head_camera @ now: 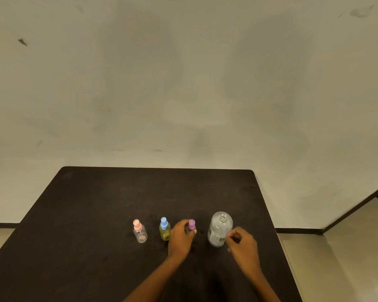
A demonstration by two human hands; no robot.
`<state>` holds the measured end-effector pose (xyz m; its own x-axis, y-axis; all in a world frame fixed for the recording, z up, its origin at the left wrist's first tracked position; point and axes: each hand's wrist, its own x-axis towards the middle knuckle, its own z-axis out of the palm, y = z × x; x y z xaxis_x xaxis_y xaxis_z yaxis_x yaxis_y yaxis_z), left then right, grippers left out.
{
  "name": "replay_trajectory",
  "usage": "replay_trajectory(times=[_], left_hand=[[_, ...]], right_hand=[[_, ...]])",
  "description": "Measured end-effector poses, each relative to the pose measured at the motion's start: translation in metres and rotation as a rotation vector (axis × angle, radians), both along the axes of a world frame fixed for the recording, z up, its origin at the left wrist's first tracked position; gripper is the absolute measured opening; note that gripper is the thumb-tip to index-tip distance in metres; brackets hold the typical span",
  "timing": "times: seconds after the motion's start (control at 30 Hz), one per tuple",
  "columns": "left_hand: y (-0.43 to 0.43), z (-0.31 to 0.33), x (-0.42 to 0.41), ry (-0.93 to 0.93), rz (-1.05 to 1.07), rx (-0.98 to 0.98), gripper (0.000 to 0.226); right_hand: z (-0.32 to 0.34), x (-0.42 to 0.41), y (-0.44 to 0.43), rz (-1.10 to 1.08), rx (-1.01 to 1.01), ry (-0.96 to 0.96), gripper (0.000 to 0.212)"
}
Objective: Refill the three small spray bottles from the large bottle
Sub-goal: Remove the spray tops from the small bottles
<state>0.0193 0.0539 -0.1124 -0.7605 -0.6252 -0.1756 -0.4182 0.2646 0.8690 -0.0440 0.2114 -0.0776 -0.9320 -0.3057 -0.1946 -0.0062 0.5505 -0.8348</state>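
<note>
Left grip point(180, 236) apparently clasps purple-capped bottle point(191, 224), hiding its body.

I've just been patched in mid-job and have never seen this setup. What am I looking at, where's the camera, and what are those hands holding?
There is no machine here. A person is working with bare hands, and the single picture comes from a camera worn on their head, looking forward and down. On the dark table stand a pink-capped bottle, a blue-capped bottle and a large bottle with its mouth open. The left hand grips the purple-capped bottle. The right hand is close by the large bottle's side with its fingers curled. Whether it holds anything is unclear.
</note>
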Motion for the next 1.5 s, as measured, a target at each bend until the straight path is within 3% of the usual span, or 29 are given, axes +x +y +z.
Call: replay_trajectory(times=[0.17,0.43,0.63,0.9,1.5], left_hand=[[-0.007,0.008,0.004,0.016,0.031,0.069,0.006],[-0.014,0.094,0.02,0.284,-0.017,0.229,0.007],[-0.012,0.138,0.024,0.345,-0.028,0.357,0.023],[-0.009,0.153,0.025,0.365,0.035,0.355,0.017],[0.0,0.157,0.021,0.367,0.172,0.313,0.022]], right_hand=[[0.022,0.012,-0.016,0.22,-0.11,-0.094,0.018],[0.058,0.01,-0.032,0.329,-0.203,0.1,0.029],[0.077,0.011,-0.035,0.482,-0.325,-0.1,0.026],[0.085,0.024,-0.038,0.335,-0.301,0.084,0.035],[0.083,0.047,-0.044,0.218,-0.329,0.197,0.033]])
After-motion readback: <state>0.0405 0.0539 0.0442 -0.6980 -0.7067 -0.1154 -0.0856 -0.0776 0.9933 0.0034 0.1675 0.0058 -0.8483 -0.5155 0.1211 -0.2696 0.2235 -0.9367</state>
